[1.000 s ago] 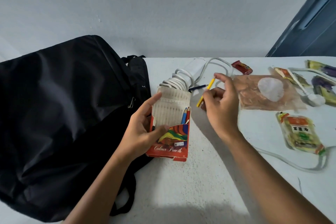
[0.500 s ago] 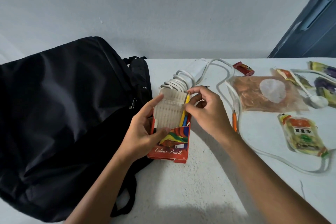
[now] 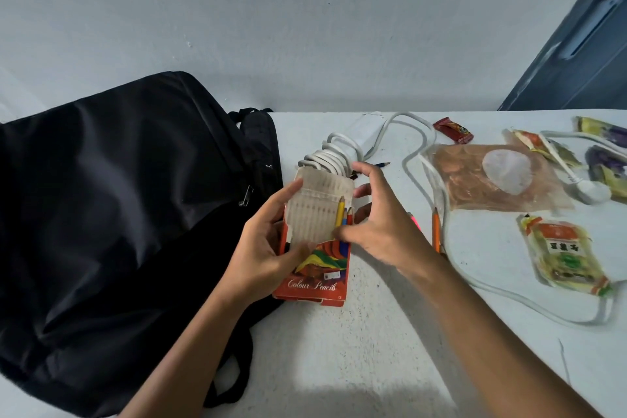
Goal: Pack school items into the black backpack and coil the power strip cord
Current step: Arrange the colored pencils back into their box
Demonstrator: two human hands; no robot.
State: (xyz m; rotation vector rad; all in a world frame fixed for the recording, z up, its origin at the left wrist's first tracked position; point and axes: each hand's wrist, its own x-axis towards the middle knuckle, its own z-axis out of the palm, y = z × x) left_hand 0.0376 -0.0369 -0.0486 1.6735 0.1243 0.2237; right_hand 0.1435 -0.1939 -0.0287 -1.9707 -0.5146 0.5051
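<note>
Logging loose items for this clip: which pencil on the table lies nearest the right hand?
The orange pencil, lying just beside the right hand and wrist near the white cord. The dark blue pencil lies farther back, by the coiled cord.

Bare table nearside; backpack blocks left, cord right.

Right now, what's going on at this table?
A person is refilling a box of colour pencils beside the black backpack. The left hand holds the box upright on the table with its flap open; a few pencils stand inside. The right hand is at the box's open top, fingers curled around that corner. An orange pencil lies loose to the right. The white power strip cord is partly coiled behind the box, the rest trailing among snack packets.
</note>
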